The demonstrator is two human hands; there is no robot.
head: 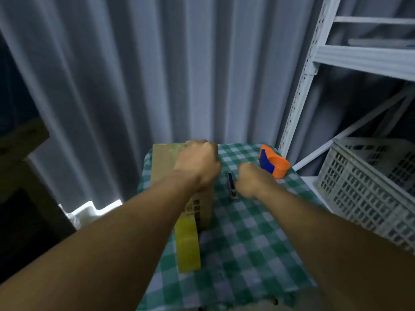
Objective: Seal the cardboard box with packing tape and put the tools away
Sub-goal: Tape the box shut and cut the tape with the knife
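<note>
A brown cardboard box (164, 162) stands on the left of a small table. My left hand (197, 164) lies on the box's top, fingers curled over its far right corner. A roll of yellowish packing tape (187, 245) hangs against the box's near side, with a strip running up onto the box. A dark cutter (231, 187) lies on the cloth just right of the box. My right hand (253, 178) is blurred, with curled fingers touching the cutter's right side. Whether it grips the cutter is unclear.
An orange and blue tape dispenser (272, 162) sits at the table's far right corner. The table wears a green checked cloth (247, 243). A white metal shelf rack (305, 81) and a grey plastic crate (368, 182) stand to the right. Grey curtains hang behind.
</note>
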